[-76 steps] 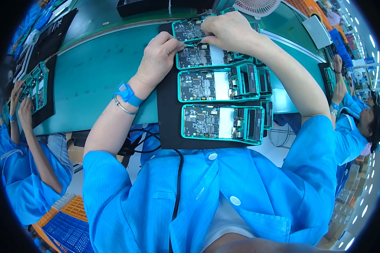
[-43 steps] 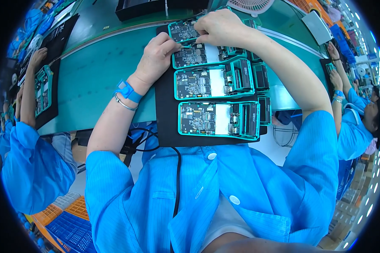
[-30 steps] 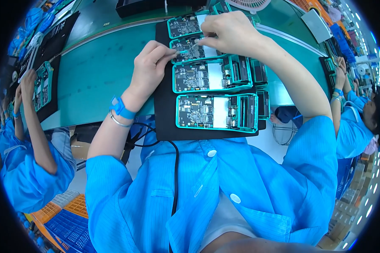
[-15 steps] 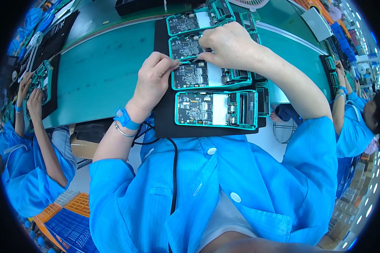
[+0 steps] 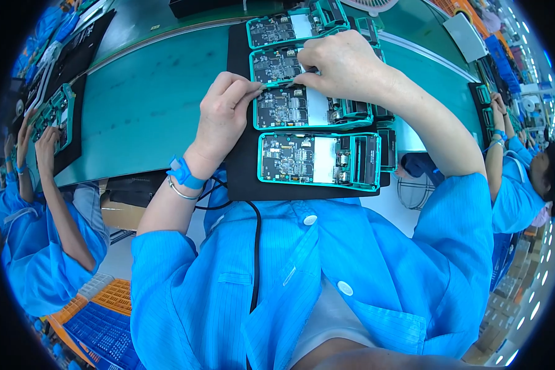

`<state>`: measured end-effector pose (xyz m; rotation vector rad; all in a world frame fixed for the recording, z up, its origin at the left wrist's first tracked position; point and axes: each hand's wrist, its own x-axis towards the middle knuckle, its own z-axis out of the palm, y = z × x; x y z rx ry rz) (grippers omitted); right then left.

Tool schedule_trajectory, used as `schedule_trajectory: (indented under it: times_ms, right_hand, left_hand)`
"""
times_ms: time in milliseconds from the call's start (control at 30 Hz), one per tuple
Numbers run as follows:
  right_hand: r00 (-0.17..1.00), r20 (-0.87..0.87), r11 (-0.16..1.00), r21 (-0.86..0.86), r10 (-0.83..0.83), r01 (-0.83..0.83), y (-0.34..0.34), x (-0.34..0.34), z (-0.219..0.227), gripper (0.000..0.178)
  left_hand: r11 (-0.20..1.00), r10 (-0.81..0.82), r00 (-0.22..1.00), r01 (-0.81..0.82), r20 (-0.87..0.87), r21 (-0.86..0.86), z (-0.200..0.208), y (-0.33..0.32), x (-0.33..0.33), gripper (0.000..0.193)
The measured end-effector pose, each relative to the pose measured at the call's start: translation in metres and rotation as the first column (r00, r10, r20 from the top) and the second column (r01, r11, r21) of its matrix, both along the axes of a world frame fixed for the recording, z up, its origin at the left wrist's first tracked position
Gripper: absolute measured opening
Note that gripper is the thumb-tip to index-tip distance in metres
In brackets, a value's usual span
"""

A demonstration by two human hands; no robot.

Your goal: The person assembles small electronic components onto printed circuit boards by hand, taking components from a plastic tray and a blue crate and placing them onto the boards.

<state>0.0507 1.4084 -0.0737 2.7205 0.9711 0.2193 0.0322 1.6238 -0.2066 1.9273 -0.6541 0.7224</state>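
Several opened teal device housings with dark circuit boards lie in a column on a black mat (image 5: 243, 176). The nearest housing (image 5: 290, 159) and the farthest housing (image 5: 271, 31) are untouched. Between them, my two hands meet at the edge where the third housing (image 5: 283, 110) borders the second housing (image 5: 268, 65). My left hand (image 5: 228, 103) pinches at that edge's left end, thumb and forefinger together. My right hand (image 5: 345, 65) reaches across from the right, fingers curled and closed over the second housing. A small dark strip shows between the fingertips; what either hand grips is mostly hidden.
The green tabletop (image 5: 154, 105) extends left of the mat. A black cable (image 5: 256, 246) hangs down my front. At left, a co-worker's hands (image 5: 46, 145) hold a similar housing; another person (image 5: 515, 179) works at right. A pink-white basket (image 5: 370, 5) stands at the back.
The housings sit very slightly farther right in view. Both my hands keep their pinch at the same edge, with the right hand shifted a little right. The co-worker's hands at left have moved slightly.
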Motion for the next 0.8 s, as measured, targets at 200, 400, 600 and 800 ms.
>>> schedule_trajectory:
  times_ms: [200, 400, 600, 800]
  right_hand:
    - [1.0, 0.018, 1.0, 0.017, 0.02, -0.02, -0.0005, 0.0021, -0.0054, 0.028]
    - [0.997, 0.015, 0.995, -0.064, 0.074, -0.073, 0.0004, 0.0044, -0.0039, 0.024]
    - [0.997, -0.001, 0.996, -0.057, 0.074, -0.074, 0.0019, 0.0046, -0.0048, 0.025]
    - [0.996, 0.001, 0.994, -0.066, 0.09, -0.089, 0.0031, 0.0043, -0.0034, 0.023]
  left_hand:
    - [0.997, -0.002, 0.999, -0.002, 0.049, 0.081, -0.0021, -0.0012, 0.0006, 0.014]
    - [0.987, -0.007, 0.997, -0.006, 0.08, 0.162, 0.0003, 0.0018, -0.0006, 0.015]
    - [0.983, -0.017, 0.996, 0.0, 0.089, 0.185, 0.0016, 0.0026, -0.0003, 0.017]
    - [0.981, -0.01, 0.993, -0.013, 0.114, 0.196, 0.0017, 0.0029, -0.0003, 0.017]
